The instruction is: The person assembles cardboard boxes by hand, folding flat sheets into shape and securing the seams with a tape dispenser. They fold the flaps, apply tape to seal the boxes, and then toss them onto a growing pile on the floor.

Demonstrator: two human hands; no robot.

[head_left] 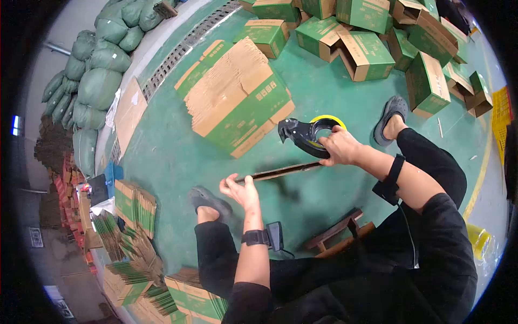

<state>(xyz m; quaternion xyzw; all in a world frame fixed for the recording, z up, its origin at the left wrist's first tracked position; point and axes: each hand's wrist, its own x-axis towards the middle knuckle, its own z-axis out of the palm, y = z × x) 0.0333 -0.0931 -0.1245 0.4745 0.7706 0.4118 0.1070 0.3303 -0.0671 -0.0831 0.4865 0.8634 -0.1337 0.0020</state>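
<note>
My right hand (339,147) grips a black tape dispenser (302,135) carrying a yellow tape roll (328,120), held above the green floor. My left hand (241,190) pinches the near end of a flattened cardboard box (283,171), seen edge-on and stretching toward the right hand. The dispenser sits just above the far end of that cardboard. A stack of flat green and brown cartons (237,97) lies on the floor right behind the dispenser. My feet in dark slippers (209,198) rest on either side.
Several assembled green cartons (367,54) crowd the far right. Green sacks (97,81) pile up at the left wall beside a floor drain grate (183,51). More flat cartons (135,208) stand at lower left. A low wooden stool (337,233) sits under me.
</note>
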